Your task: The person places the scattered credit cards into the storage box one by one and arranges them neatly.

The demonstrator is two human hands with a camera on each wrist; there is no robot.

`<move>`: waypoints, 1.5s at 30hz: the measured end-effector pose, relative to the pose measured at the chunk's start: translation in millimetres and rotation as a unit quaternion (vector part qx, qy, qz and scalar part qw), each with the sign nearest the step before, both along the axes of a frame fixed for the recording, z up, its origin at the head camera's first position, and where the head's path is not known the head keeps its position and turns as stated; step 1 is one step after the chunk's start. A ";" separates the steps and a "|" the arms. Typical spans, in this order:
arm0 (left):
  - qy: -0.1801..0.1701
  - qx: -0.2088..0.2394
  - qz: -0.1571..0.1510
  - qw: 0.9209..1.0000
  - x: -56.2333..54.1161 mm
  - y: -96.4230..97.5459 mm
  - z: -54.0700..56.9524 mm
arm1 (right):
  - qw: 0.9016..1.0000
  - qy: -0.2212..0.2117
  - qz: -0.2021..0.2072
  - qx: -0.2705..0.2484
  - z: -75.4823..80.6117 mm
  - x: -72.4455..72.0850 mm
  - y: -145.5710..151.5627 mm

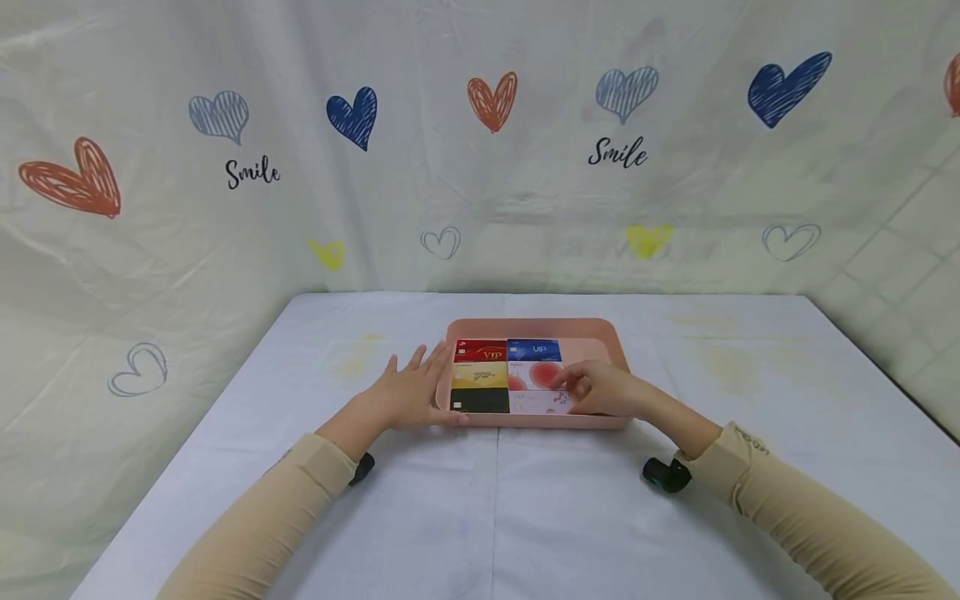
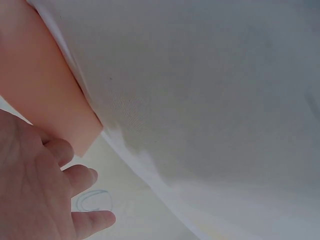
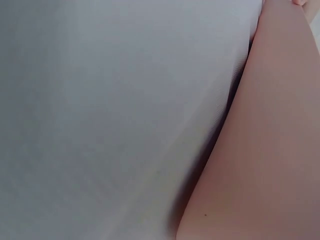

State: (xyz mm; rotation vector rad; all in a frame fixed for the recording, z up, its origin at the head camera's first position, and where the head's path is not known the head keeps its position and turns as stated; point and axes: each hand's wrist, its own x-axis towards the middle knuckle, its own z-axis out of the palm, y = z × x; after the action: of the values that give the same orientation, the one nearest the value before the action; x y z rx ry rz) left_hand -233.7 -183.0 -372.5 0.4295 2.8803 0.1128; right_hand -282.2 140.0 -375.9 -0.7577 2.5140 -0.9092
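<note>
Two columns of flat cards lie in a shallow pink tray [image 1: 540, 422]. The left column has a red VIP card [image 1: 480, 350], a gold card [image 1: 480, 375] and a dark green card [image 1: 480, 401]. On the right are a blue VIP card [image 1: 534, 350], a white card with red circles [image 1: 531, 374] and a pale patterned card [image 1: 536, 402]. My left hand [image 1: 408, 393] rests at the tray's left front corner, fingers spread, thumb along the front rim. Bent fingers of my right hand [image 1: 603, 390] reach over the tray, fingertips at the right edges of the circle card and pale card.
A white cloth covers the table [image 1: 435, 517]. Behind it hangs a pale curtain [image 1: 540, 192] printed with hearts and "Smile". Black devices sit under both wrists, the right one [image 1: 667, 475] more visible. In the right wrist view, the tray's wall [image 3: 260, 140] fills the right side.
</note>
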 end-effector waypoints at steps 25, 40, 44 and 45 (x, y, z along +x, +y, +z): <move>0.002 -0.002 -0.003 1.000 0.0 0.3 1.5 | 0.999 0.032 0.008 0.031 0.6 5.2 -3.0; 0.001 -0.004 -0.003 1.000 0.4 0.0 0.6 | 0.999 0.037 0.013 0.028 -1.4 5.4 -3.5; 0.004 -0.002 -0.004 1.000 0.0 -0.2 0.3 | 0.999 0.041 0.016 0.025 -1.2 5.7 -3.0; 0.005 -0.001 -0.005 1.000 -0.1 -0.3 0.3 | 0.999 0.042 0.017 0.025 -1.2 5.7 -3.0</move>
State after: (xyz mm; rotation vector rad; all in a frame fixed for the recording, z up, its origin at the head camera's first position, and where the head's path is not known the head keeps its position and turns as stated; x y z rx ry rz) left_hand -233.8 -183.2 -372.1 0.4445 2.8875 0.1066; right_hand -276.6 137.1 -377.1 -0.8360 2.5788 -0.8164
